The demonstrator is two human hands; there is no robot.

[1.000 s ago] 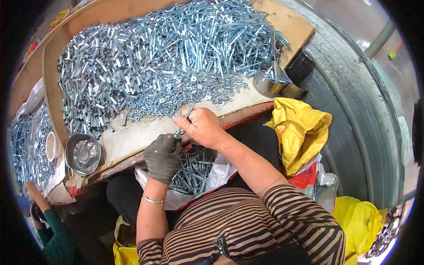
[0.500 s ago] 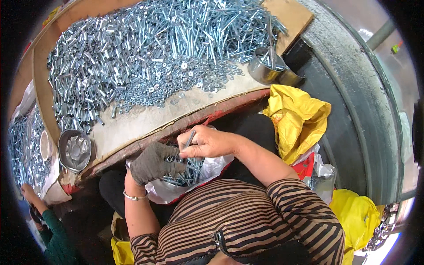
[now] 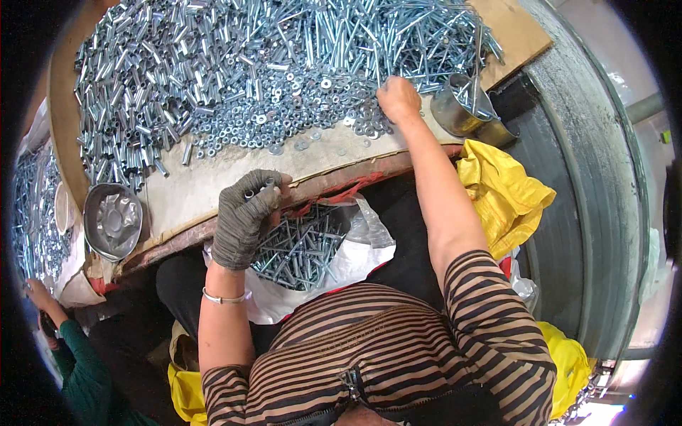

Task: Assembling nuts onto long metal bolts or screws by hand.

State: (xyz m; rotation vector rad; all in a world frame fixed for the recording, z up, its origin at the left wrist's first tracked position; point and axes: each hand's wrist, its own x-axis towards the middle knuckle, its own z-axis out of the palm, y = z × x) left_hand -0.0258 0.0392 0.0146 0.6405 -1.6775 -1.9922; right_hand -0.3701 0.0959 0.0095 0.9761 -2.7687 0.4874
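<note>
My left hand (image 3: 249,213), in a grey fingerless-looking glove, is closed above the sack's left rim, with the ends of small metal sleeves (image 3: 268,183) poking out between its fingers. My bare right hand (image 3: 400,101) reaches out to the pile, its fingers curled at the border between the washers (image 3: 273,106) and the long threaded rods (image 3: 341,42). What its fingertips hold, if anything, is hidden. In my lap a white sack (image 3: 366,245) lies open, holding many rod-shaped metal fasteners (image 3: 298,248).
Metal sleeves (image 3: 142,92) are heaped on the table's left. A metal bowl (image 3: 114,220) sits at the near left edge, and a tin can (image 3: 462,106) with rods stands at right. A yellow bag (image 3: 497,192) lies beside my right arm. Another person's hand (image 3: 42,295) is at far left.
My right hand has left the sack, where it held a metal rod-shaped piece beside my left hand, and moved up to the pile. My left hand has risen slightly and its fingers have curled.
</note>
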